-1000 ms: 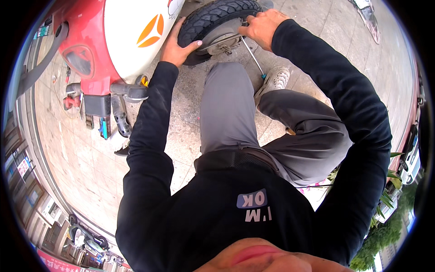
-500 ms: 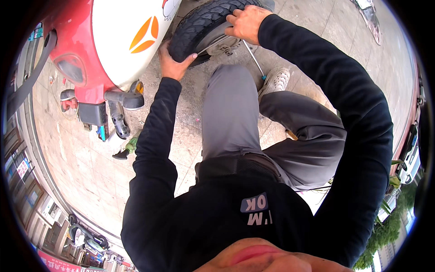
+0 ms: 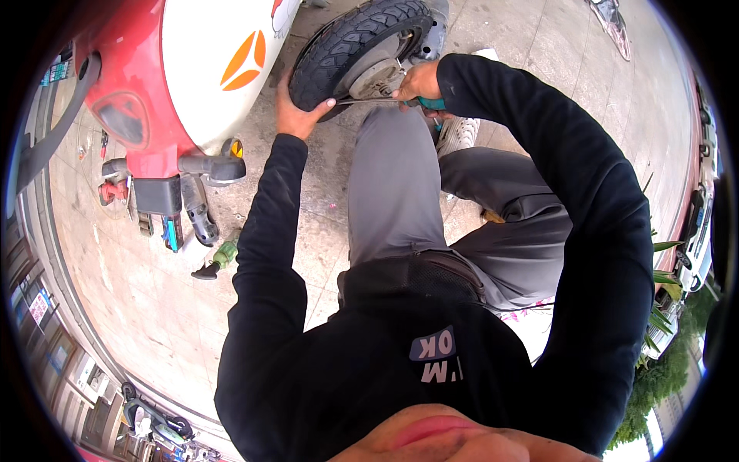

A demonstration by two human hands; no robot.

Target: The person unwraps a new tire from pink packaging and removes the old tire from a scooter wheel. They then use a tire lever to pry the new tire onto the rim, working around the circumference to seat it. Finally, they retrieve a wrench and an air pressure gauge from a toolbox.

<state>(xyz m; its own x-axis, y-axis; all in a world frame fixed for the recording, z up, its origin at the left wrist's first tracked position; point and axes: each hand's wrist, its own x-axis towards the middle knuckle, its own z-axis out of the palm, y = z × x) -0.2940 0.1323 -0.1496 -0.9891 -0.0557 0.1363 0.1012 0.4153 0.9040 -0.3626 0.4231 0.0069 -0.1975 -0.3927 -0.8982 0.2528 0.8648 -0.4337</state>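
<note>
A black treaded tyre [image 3: 346,46] on a metal hub [image 3: 368,78] is beside the red-and-white scooter [image 3: 192,54], just above my knee. My left hand [image 3: 299,108] wraps around the tyre's lower left, thumb by a thin metal bar [image 3: 362,101] at the tyre's edge. My right hand [image 3: 416,86] is closed on a teal-handled tool [image 3: 433,103] at the hub's lower right; its far end is hard to make out. My grey-clad legs [image 3: 392,185] and a pale perforated shoe [image 3: 460,132] are below the wheel.
Under the scooter's end lie assorted tools, including a red one [image 3: 115,192], plus a green object [image 3: 225,254]. A dark metal part [image 3: 433,38] sits behind the wheel. A scooter [image 3: 154,416] is parked at lower left. Plants [image 3: 662,323] and cars [image 3: 697,239] line the right.
My right hand has moved down from the tyre's upper edge to the hub's lower right and taken hold of the teal-handled tool. My left hand stays around the tyre.
</note>
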